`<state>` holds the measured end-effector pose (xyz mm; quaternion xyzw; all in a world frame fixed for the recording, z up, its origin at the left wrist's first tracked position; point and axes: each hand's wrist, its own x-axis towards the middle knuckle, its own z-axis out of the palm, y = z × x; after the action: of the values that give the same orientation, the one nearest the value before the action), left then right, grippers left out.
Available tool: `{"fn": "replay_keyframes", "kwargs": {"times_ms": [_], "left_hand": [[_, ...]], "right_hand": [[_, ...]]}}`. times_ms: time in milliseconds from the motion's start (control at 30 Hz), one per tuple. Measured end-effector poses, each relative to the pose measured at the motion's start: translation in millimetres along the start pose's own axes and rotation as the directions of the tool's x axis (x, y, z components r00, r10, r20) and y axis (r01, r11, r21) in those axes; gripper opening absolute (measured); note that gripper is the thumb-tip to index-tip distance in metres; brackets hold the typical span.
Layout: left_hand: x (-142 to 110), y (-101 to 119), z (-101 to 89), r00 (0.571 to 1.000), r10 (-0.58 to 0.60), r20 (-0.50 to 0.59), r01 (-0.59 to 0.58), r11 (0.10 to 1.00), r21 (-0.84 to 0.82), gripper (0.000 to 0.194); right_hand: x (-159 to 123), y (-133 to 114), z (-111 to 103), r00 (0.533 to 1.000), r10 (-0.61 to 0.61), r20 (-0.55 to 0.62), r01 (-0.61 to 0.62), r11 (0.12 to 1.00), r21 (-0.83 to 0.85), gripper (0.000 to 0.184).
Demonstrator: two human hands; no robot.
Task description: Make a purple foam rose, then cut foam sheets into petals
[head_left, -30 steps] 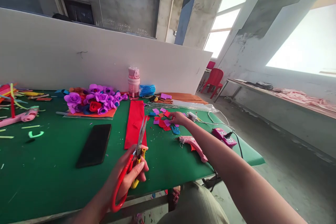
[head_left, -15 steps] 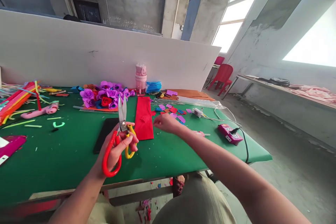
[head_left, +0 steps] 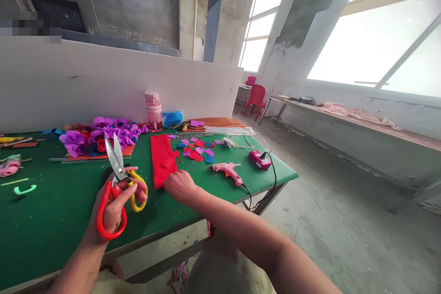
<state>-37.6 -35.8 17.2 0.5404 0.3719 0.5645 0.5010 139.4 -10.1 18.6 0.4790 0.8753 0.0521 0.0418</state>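
With the left hand (head_left: 117, 202) gripping the open scissors (head_left: 119, 179), the right hand (head_left: 179, 186) should pinch the red strip (head_left: 161, 160) flat at its near end.

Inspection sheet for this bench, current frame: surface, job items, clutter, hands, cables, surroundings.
Surface: green table, white partition board along its far edge.
Job's things: scissors with red and yellow handles, blades slightly apart; red sheet lying flat.
Clutter: purple and red paper flowers, small coloured cut pieces, pink bottle, pink glue gun, strips at the left edge.
Grippers: left hand grips the scissors; right hand rests at the red sheet's near end.
Cables: black cord runs from a pink power strip over the table edge.
Surroundings: concrete room, large windows, red chair, long side bench.
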Motion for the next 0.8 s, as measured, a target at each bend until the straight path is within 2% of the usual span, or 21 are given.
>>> {"fn": "replay_keyframes", "kwargs": {"times_ms": [100,167,233,300,333,367,400,533,600,667,800], "left_hand": [[-4.9,0.2,-0.6,1.000,-0.002,0.012,0.002,1.000,-0.010,0.044],[-7.9,-1.7,-1.1,1.000,-0.009,0.026,0.009,1.000,-0.018,0.045],[-11.0,-4.7,-1.9,0.999,-0.018,0.031,0.019,1.000,-0.021,0.044],[-13.7,-7.3,-2.6,0.999,-0.027,0.034,0.028,0.999,-0.026,0.043],[-14.9,-8.1,-2.9,0.999,-0.030,0.032,0.031,0.999,-0.028,0.043],[-16.0,-8.5,-3.0,0.999,-0.032,0.027,0.033,0.999,-0.030,0.043],[-16.8,-8.5,-3.0,0.999,-0.033,0.018,0.033,0.999,-0.030,0.043],[-19.0,-6.0,-2.1,0.999,-0.048,-0.006,0.048,0.998,-0.030,0.045],[-19.9,-5.8,-1.7,0.998,-0.064,0.002,0.064,0.997,-0.039,0.045],[-20.7,-7.5,-1.6,0.997,-0.072,0.008,0.073,0.996,-0.045,0.044],[-20.6,-15.0,-1.5,0.996,-0.091,-0.002,0.090,0.995,-0.038,0.042]], "right_hand": [[-36.1,-6.0,5.1,0.998,0.000,-0.059,0.000,1.000,0.008,0.018],[-60.2,-12.8,8.8,0.991,-0.039,-0.129,0.046,0.997,0.055,0.014],[-79.3,-14.2,10.4,0.988,-0.048,-0.149,0.071,0.986,0.151,0.010],[-90.7,-2.6,8.9,0.987,0.009,-0.159,0.035,0.962,0.271,0.012],[-93.5,9.4,6.9,0.986,0.064,-0.152,-0.012,0.947,0.322,0.013],[-94.7,25.2,4.4,0.976,0.175,-0.127,-0.121,0.928,0.351,0.014],[-94.7,44.3,1.7,0.945,0.315,-0.090,-0.266,0.898,0.351,0.016],[-89.7,131.6,-5.9,0.849,0.524,-0.074,-0.486,0.828,0.280,0.025],[-84.8,167.2,-6.1,0.804,0.593,-0.057,-0.566,0.790,0.238,0.026],[-75.8,192.1,-4.3,0.773,0.634,-0.029,-0.617,0.762,0.197,0.026],[-42.3,218.0,3.1,0.738,0.673,0.053,-0.674,0.729,0.121,0.022]]}}
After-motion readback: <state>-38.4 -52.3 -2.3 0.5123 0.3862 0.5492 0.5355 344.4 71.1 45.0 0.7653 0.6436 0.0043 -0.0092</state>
